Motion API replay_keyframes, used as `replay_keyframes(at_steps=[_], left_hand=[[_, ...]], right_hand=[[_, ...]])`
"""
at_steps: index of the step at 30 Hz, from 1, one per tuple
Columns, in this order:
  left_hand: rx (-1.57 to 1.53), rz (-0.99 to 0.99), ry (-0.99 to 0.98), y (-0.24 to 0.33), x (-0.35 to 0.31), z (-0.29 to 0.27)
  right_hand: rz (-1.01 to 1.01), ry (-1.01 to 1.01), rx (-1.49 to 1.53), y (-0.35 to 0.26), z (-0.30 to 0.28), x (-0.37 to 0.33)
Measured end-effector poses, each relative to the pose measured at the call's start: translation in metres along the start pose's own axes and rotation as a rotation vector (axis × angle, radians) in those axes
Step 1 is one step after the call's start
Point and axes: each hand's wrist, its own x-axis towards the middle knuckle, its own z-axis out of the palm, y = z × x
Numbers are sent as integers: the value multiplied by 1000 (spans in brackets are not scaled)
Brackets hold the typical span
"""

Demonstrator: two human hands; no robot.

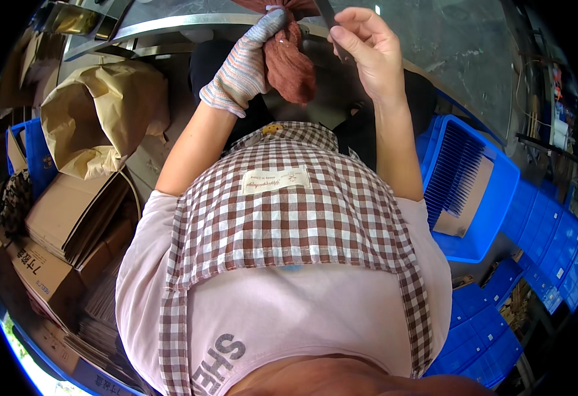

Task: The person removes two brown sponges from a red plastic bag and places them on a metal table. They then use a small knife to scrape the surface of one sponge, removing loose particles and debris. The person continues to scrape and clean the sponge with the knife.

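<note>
My left hand wears a striped knitted glove and is closed round a reddish-brown cloth. The cloth's lower end hangs as a rounded bundle, and its upper part spreads out at the top edge of the picture. To the right, my bare right hand pinches a dark, flat, blade-like strip between thumb and fingers. The strip runs up out of the picture close beside the cloth; whether they touch, I cannot tell.
A metal-edged table lies ahead. At my right stands a blue bin holding a row of dark thin pieces and cardboard. Several blue boxes are behind it. At left are a brown paper sack and stacked cardboard.
</note>
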Motion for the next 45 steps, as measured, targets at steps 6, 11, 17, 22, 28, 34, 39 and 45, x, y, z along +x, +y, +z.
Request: replay_keyframes(at_steps=[6, 11, 17, 22, 28, 34, 39, 45], left_hand=[[1, -29, 80, 3, -9, 13], [-132, -159, 126, 6, -7, 4], [-2, -155, -137, 2, -7, -10], [168, -226, -113, 1, -6, -23], [518, -231, -154, 11, 5, -23], [997, -502, -81, 51, 97, -80], [1379, -511, -129, 92, 118, -48], [2044, -156, -139, 118, 88, 26]], right_hand=[[57, 46, -186, -20, 18, -1], [150, -38, 294, -33, 9, -2], [-117, -156, -281, -13, -35, -6], [-60, -118, -554, -52, 16, -8], [-416, -50, -1059, -44, 10, 18], [-434, -96, -1152, -2, -2, 46], [-412, -56, -1097, 33, -1, 61], [-297, -56, -1117, 76, 7, 78]])
